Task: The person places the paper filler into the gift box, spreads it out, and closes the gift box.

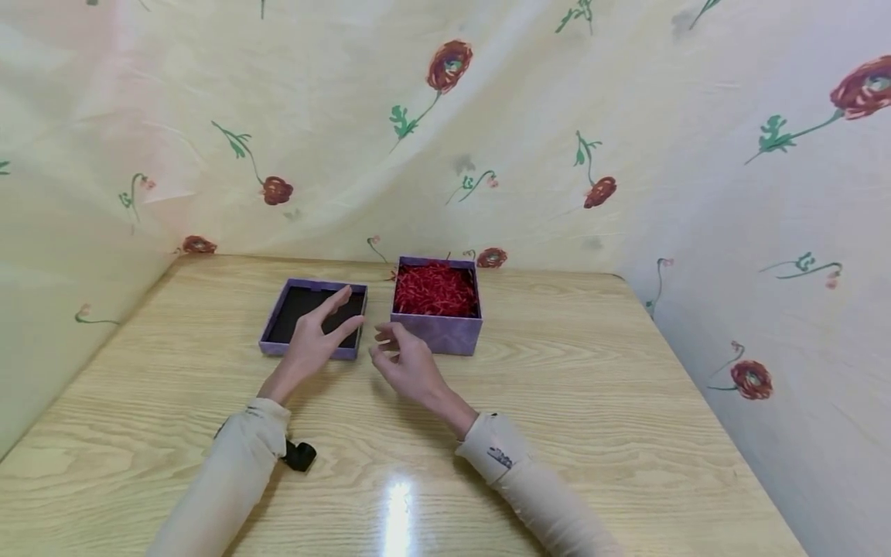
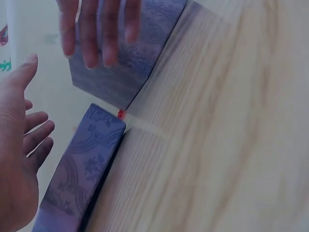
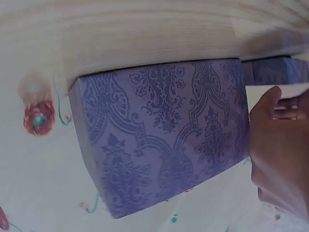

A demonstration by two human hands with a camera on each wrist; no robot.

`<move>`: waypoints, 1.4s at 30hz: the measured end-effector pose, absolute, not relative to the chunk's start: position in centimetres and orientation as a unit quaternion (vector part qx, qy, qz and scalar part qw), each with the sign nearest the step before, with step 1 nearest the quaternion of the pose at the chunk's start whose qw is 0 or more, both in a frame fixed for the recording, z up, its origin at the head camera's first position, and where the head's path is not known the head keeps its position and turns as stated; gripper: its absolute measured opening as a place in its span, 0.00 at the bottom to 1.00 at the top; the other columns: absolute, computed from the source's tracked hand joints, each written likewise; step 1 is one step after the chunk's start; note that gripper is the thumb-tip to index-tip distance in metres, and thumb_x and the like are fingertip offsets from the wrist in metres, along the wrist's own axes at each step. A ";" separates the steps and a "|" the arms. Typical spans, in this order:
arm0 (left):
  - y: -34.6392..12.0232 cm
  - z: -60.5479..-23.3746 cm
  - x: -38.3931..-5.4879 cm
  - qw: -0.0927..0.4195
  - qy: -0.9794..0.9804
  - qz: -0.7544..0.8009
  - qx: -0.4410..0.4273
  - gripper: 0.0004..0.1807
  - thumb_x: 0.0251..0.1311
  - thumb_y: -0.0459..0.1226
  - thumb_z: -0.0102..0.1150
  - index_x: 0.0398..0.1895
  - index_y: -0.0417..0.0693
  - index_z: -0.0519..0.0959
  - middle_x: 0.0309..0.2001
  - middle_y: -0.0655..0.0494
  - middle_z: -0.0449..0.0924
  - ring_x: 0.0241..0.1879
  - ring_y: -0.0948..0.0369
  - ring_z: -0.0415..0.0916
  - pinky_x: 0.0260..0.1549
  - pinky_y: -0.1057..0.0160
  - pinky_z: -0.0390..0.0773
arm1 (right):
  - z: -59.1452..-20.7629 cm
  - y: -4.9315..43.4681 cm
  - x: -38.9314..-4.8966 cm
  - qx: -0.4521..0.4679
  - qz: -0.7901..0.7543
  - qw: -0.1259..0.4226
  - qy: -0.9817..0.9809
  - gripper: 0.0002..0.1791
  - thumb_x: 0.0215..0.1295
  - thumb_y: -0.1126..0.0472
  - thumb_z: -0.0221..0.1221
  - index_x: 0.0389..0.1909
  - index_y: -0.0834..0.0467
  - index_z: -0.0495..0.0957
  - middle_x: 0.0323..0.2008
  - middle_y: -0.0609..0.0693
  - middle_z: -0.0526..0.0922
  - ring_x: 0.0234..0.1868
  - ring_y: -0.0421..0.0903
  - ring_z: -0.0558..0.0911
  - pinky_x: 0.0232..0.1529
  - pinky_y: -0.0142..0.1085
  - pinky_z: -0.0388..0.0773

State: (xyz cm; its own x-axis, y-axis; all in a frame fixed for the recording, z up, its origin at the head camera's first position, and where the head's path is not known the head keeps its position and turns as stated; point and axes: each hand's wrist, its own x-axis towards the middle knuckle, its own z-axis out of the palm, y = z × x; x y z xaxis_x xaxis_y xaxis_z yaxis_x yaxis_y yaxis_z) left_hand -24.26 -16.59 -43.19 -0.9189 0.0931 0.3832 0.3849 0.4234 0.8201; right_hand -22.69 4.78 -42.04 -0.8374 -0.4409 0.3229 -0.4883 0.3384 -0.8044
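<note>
A shallow purple box lid (image 1: 281, 350) lies with its black inside facing up, left of a deeper purple box (image 1: 438, 336). Red shredded paper (image 1: 435, 290) fills the box to near its rim. My left hand (image 1: 313, 344) hovers over the lid's right side, thumb and fingers spread, holding nothing. Beside the box's front left corner is my right hand (image 1: 412, 370), its fingers loosely bent with nothing between them. In the right wrist view the patterned front of the box (image 3: 169, 135) shows next to that hand (image 3: 282, 140).
Both boxes' parts stand toward the back of a light wooden table (image 1: 592, 402). A flower-printed cloth (image 1: 348, 139) hangs behind and along the sides. A small black device (image 1: 299, 456) shows at the left sleeve.
</note>
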 end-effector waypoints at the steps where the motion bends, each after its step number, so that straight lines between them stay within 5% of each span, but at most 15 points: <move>1: -16.8 -43.2 -24.2 0.144 -0.834 -0.512 -0.144 0.37 0.72 0.50 0.63 0.79 0.49 0.66 0.73 0.45 0.70 0.72 0.47 0.64 0.68 0.39 0.64 | -42.2 4.5 -22.7 0.282 0.505 0.017 -0.815 0.23 0.75 0.66 0.59 0.66 0.71 0.72 0.57 0.65 0.81 0.55 0.55 0.84 0.51 0.41 0.83; 13: -20.2 -43.7 -23.0 0.183 -0.857 -0.460 -0.140 0.37 0.71 0.46 0.66 0.80 0.49 0.65 0.73 0.42 0.69 0.73 0.44 0.64 0.67 0.37 0.63 | -42.7 2.3 -23.0 0.255 0.522 -0.023 -0.813 0.30 0.76 0.64 0.60 0.73 0.70 0.64 0.70 0.65 0.70 0.65 0.60 0.77 0.60 0.44 0.78; 28: -24.0 -44.1 -21.7 0.196 -0.868 -0.446 -0.100 0.40 0.69 0.46 0.68 0.80 0.49 0.63 0.75 0.44 0.65 0.74 0.43 0.60 0.67 0.38 0.64 | -42.9 1.2 -23.6 0.234 0.511 -0.053 -0.826 0.36 0.75 0.62 0.62 0.78 0.68 0.59 0.73 0.64 0.67 0.67 0.60 0.75 0.61 0.43 0.77; 29: -24.2 -44.1 -21.6 0.193 -0.871 -0.443 -0.092 0.41 0.69 0.47 0.68 0.81 0.49 0.63 0.75 0.45 0.65 0.72 0.45 0.64 0.66 0.42 0.67 | -42.9 1.2 -23.6 0.234 0.512 -0.055 -0.825 0.37 0.75 0.62 0.62 0.78 0.68 0.59 0.74 0.64 0.66 0.68 0.61 0.75 0.61 0.43 0.77; 31: -24.6 -44.2 -21.4 0.184 -0.877 -0.437 -0.078 0.41 0.70 0.49 0.66 0.81 0.49 0.62 0.76 0.45 0.64 0.53 0.50 0.81 0.57 0.53 0.74 | -42.9 1.0 -23.7 0.234 0.514 -0.059 -0.823 0.37 0.75 0.63 0.62 0.78 0.67 0.59 0.74 0.64 0.66 0.69 0.61 0.74 0.62 0.43 0.76; 32: -24.8 -44.2 -21.3 0.179 -0.880 -0.435 -0.071 0.42 0.70 0.50 0.66 0.81 0.48 0.61 0.76 0.44 0.64 0.40 0.53 0.82 0.49 0.59 0.77 | -42.9 1.0 -23.8 0.234 0.514 -0.060 -0.823 0.37 0.75 0.63 0.62 0.78 0.67 0.58 0.74 0.64 0.65 0.69 0.61 0.73 0.62 0.43 0.76; 34: -25.2 -44.3 -21.2 0.170 -0.884 -0.431 -0.062 0.43 0.70 0.52 0.65 0.82 0.49 0.60 0.76 0.43 0.64 0.20 0.58 0.68 0.35 0.64 0.71 | -43.0 0.9 -23.9 0.236 0.512 -0.058 -0.824 0.37 0.75 0.63 0.62 0.78 0.68 0.58 0.75 0.64 0.65 0.70 0.61 0.72 0.62 0.44 0.76; 36: -25.5 -44.3 -21.0 0.155 -0.886 -0.434 -0.055 0.44 0.70 0.52 0.65 0.83 0.50 0.57 0.77 0.42 0.62 0.22 0.55 0.73 0.36 0.64 0.69 | -43.0 0.8 -24.1 0.237 0.507 -0.056 -0.827 0.37 0.75 0.63 0.62 0.78 0.68 0.58 0.74 0.64 0.65 0.70 0.61 0.72 0.63 0.44 0.75; 38: -25.8 -44.3 -20.9 0.141 -0.885 -0.441 -0.050 0.46 0.70 0.53 0.65 0.84 0.50 0.55 0.78 0.42 0.59 0.44 0.48 0.80 0.46 0.59 0.72 | -43.0 0.6 -24.2 0.241 0.505 -0.054 -0.827 0.37 0.74 0.64 0.62 0.78 0.68 0.59 0.74 0.64 0.65 0.70 0.60 0.71 0.63 0.43 0.75; 41: -26.2 -44.4 -20.7 0.118 -0.885 -0.448 -0.039 0.49 0.69 0.54 0.65 0.85 0.50 0.52 0.79 0.44 0.56 0.72 0.43 0.59 0.57 0.46 0.65 | -43.0 0.4 -24.4 0.248 0.505 -0.051 -0.825 0.36 0.74 0.65 0.62 0.78 0.66 0.60 0.74 0.63 0.67 0.71 0.58 0.71 0.64 0.41 0.74; 42: -26.4 -44.4 -20.7 0.112 -0.885 -0.450 -0.038 0.50 0.69 0.54 0.66 0.85 0.49 0.51 0.80 0.44 0.54 0.73 0.42 0.58 0.60 0.41 0.65 | -43.0 0.4 -24.5 0.251 0.507 -0.049 -0.823 0.35 0.74 0.65 0.63 0.77 0.66 0.61 0.73 0.63 0.68 0.71 0.57 0.71 0.63 0.40 0.74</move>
